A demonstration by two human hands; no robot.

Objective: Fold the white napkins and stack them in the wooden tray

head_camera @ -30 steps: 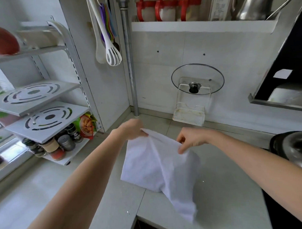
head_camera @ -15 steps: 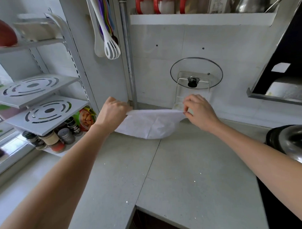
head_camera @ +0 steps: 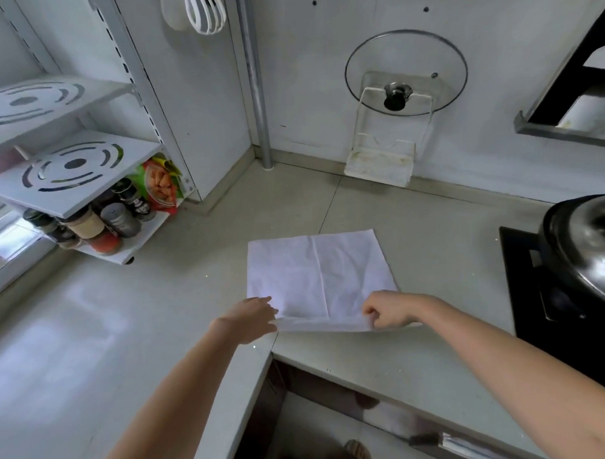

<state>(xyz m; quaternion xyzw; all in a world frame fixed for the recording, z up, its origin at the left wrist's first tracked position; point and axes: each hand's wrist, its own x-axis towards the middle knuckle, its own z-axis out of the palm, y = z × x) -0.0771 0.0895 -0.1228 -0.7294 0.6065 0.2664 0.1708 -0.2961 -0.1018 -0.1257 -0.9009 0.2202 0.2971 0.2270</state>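
Now, napkin (head_camera: 316, 273): I see it spread flat on the grey surface (head_camera: 418, 355), centre of view, near edge lifted.
Left hand (head_camera: 251, 317): at 7 o'clock of the cloth, fingers pinching its near left corner.
Right hand (head_camera: 386, 312): at 5 o'clock, curled fingers gripping the near right corner.
Pot (head_camera: 586, 247): I see it at 3 o'clock, well apart.
Spice rack (head_camera: 69, 168): at 10 o'clock.

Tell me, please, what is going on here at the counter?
A person is folding a white napkin on the grey kitchen counter. The napkin lies spread flat, with its near edge lifted. The left hand holds the near left corner and the right hand pinches the near right corner, apparently ready to fold it over. No wooden tray is in view. A steel pot sits on the stove at the right.
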